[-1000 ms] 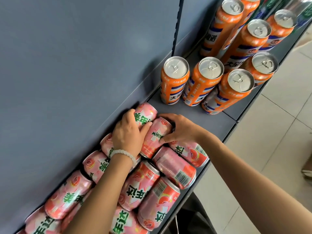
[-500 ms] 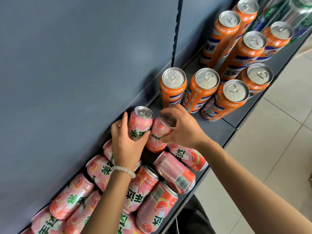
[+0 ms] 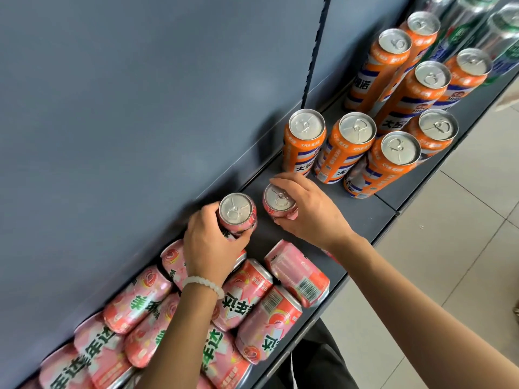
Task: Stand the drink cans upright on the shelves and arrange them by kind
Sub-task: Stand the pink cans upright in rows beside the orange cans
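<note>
Two pink cans stand upright side by side on the grey shelf (image 3: 362, 217). My left hand (image 3: 209, 242) grips the left pink can (image 3: 237, 211) round its side. My right hand (image 3: 309, 211) grips the right pink can (image 3: 278, 200) near its top. Behind my hands, several more pink cans (image 3: 297, 273) lie on their sides in a pile toward the lower left. Several tall orange cans (image 3: 346, 144) stand upright farther along the shelf.
The shelf's grey back panel (image 3: 140, 108) rises on the left, with a slotted upright (image 3: 317, 46) in it. Green and silver cans (image 3: 502, 37) stand at the far top right. Tiled floor (image 3: 449, 248) lies beyond the shelf's front edge.
Both hands have tipped their pink cans from lying on the pile to standing upright, and moved them a little toward the orange cans.
</note>
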